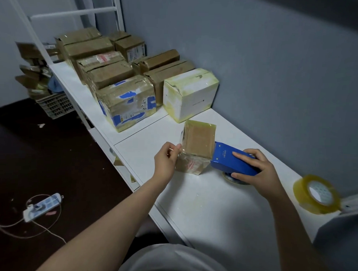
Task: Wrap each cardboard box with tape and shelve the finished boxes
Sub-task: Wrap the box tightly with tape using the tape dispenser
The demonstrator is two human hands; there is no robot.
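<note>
Your grey shirt (175, 261) fills the bottom edge, and your 2 bare arms reach out over the white table (208, 209). On that table, between your hands, stands the small cardboard box (196, 148). It is brown and shiny with clear tape. Your left hand (166, 159) is at the box's left side, with finger and thumb pressed together on a loose strip of clear tape (182, 141). Your right hand (258, 170) is curled around the blue tape dispenser (232, 161). The dispenser's front end touches the right side of the box. A yellow tape roll (316, 194) lies well apart on the right, near the grey wall (258, 57). Behind the small box sits a white box (190, 94). More taped boxes (115, 72) stand in rows past it, along the wall. Down on the dark floor (51, 151) to your left lies a power strip (42, 206) with cords.
</note>
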